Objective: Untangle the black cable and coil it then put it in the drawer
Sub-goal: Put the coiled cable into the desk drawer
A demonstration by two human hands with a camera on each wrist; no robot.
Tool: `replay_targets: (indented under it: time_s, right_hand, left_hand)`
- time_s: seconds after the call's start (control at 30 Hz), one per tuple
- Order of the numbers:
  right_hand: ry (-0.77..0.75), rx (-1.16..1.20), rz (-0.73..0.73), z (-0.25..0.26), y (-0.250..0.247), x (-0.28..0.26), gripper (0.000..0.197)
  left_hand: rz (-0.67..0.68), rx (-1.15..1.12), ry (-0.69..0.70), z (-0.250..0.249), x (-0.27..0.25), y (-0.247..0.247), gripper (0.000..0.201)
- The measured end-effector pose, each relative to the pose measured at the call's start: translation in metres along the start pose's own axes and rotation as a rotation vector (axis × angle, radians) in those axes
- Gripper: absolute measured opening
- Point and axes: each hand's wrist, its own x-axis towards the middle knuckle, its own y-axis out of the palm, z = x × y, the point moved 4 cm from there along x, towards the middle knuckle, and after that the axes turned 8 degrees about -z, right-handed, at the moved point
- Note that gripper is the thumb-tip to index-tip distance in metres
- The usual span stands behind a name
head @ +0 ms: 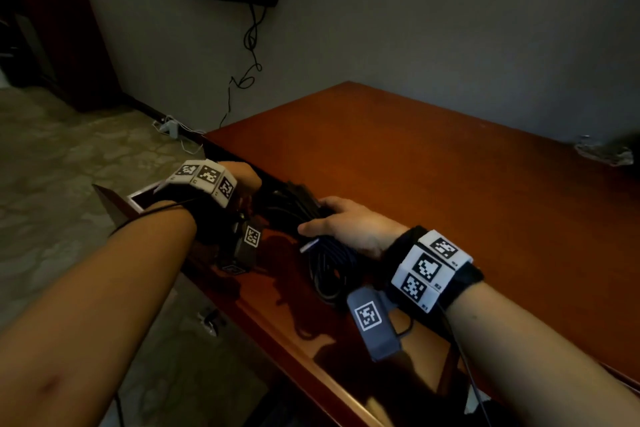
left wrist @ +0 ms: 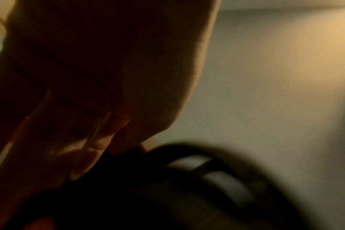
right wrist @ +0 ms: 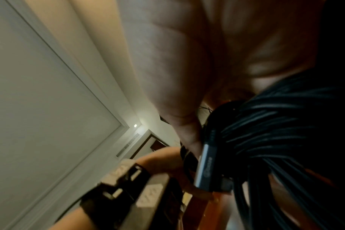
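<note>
Black cable (head: 322, 263) is gathered into a coil at the tabletop (head: 433, 163) edge beside the open drawer (head: 138, 199). Right hand (head: 349, 225) grasps the bundle across its loops. Left hand (head: 242, 180) touches it; its grip cannot be determined. Judged light, limp and prone to springing loose; hold across all loops.

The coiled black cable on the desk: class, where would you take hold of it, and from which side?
Grip the coiled black cable across its bundled strands, coming from above, as the right hand does: the loops lie flat on the desk, so one wrap-around grasp keeps them together.
</note>
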Motion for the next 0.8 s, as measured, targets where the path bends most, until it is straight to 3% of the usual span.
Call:
replay_targets:
  time_s: [0.07, 0.17, 0.3, 0.47, 0.6, 0.73, 0.8]
  right_hand:
    - [0.008, -0.117, 0.069, -0.002, 0.012, 0.004, 0.062]
    - [0.043, -0.233, 0.107, -0.007, 0.025, 0.009, 0.046]
    - [0.065, -0.307, 0.092, -0.011, 0.028, 0.015, 0.043]
    - [0.022, -0.357, 0.040, -0.008, 0.019, 0.018, 0.046]
    - [-0.085, -0.338, 0.090, 0.000, 0.004, 0.008, 0.059]
    - [-0.259, -0.399, 0.160, 0.004, -0.003, 0.001, 0.024]
    - [-0.267, -0.471, 0.142, 0.002, 0.000, 0.001, 0.018]
  left_hand:
    - [0.136, -0.156, -0.034, -0.002, 0.004, 0.005, 0.024]
    - [0.351, -0.218, -0.074, -0.012, -0.012, 0.008, 0.046]
    - [0.502, -0.171, 0.108, -0.021, -0.031, 0.007, 0.049]
    - [0.320, -0.022, 0.168, -0.019, -0.019, 0.017, 0.048]
    - [0.249, -0.005, 0.096, -0.012, -0.010, 0.021, 0.038]
    - [0.144, 0.063, 0.007, -0.008, -0.006, 0.015, 0.042]
    - [0.123, 0.058, -0.038, -0.007, -0.007, 0.015, 0.041]
